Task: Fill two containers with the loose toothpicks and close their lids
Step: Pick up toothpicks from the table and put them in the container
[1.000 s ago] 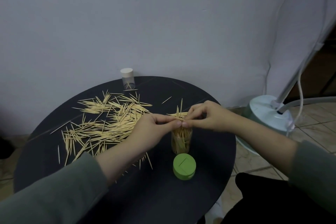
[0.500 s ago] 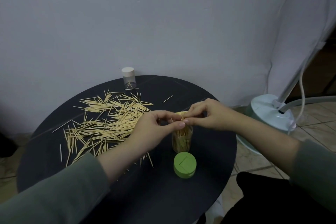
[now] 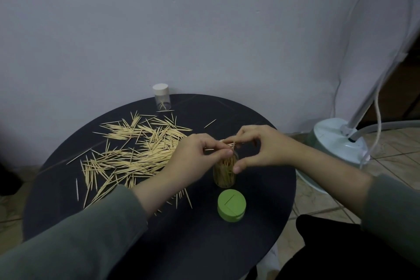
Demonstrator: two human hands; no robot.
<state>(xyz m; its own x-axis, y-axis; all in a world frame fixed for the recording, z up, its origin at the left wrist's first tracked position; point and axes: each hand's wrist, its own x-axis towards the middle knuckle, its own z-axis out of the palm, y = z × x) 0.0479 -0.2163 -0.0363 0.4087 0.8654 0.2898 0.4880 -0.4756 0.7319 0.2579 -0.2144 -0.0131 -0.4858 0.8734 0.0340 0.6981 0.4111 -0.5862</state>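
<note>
Right thumb dropped onto jar [image 3: 225, 173]; hands [image 3: 200, 154] pinch toothpicks [image 3: 227, 142].

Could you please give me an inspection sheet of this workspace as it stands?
Surface: round dark table.
Job's things: open clear container holding upright toothpicks; green lid lies off, in front of it; small white-capped container at the far edge; loose toothpicks spread left.
Clutter: nothing seen.
Hands: left hand and right hand each have a grip on toothpicks above the open container.
Cables: white cable and grey hose at the stand base.
Surroundings: plain wall, tiled floor.
</note>
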